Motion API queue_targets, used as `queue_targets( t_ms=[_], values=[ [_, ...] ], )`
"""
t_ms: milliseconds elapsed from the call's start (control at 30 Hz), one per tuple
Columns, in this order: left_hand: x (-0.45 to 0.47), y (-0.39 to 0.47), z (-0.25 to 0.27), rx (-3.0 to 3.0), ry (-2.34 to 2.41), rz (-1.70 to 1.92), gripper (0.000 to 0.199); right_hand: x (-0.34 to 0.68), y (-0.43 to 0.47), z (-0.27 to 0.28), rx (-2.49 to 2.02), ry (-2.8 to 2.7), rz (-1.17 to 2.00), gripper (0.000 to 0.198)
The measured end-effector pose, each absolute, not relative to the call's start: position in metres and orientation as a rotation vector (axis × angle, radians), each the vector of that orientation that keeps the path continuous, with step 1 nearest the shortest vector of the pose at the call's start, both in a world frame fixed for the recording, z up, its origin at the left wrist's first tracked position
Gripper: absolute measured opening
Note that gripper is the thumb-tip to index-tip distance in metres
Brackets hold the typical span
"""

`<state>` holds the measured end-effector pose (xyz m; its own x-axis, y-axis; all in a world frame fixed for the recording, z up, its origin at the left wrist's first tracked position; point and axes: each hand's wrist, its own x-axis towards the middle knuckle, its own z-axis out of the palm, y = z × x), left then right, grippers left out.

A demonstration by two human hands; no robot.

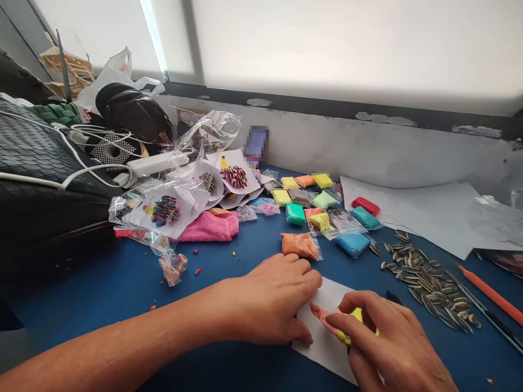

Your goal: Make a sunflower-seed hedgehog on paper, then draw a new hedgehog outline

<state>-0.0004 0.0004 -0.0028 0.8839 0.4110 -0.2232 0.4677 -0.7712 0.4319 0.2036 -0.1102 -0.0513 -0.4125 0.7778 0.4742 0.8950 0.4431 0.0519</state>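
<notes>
The left hand (272,299) lies flat, fingers together and pressed down on the small white rectangular card (327,343), pinning its near-left edge to the blue tabletop (122,283); it grasps nothing, it only holds the card still. The right hand (392,343) is curled over the card's middle, its fingertips (333,322) pinching a soft lump of yellow modelling clay (354,321) that sits against a thin strip of pink clay (321,316) — both lie on the card, just under and ahead of those fingertips.

By the look of it the step in hand is shaping and pressing clay onto the card, with the form only begun. The next move would call for light, even pressure from the right fingertips while the left keeps the card from sliding.

Beyond the left knuckles rests an orange clay packet in clear wrap (299,245); further out, more coloured clay packets (322,209). To the right of the right fingers — a scatter of striped sunflower seeds (429,283) and an orange pencil (490,294).
</notes>
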Motion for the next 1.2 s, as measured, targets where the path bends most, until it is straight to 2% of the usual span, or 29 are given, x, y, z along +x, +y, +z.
queue_targets(
  t_ms=[700, 867, 1200],
  values=[
    [0.0004, -0.0002, 0.0015, 2.544, 0.642, -0.149, 0.038, 0.205, -0.1039, -0.0468, -1.379, -2.417, -0.315, 0.047],
    [-0.0004, 0.0, 0.0006, 2.555, 0.636, -0.124, 0.038, 0.2063, -0.1064, -0.0438, -1.397, -2.387, -0.372, 0.041],
    [0.0011, 0.0, 0.0019, 2.569, 0.648, -0.186, 0.038, 0.2031, -0.107, -0.046, -1.357, -2.472, -0.367, 0.045]
  ],
)
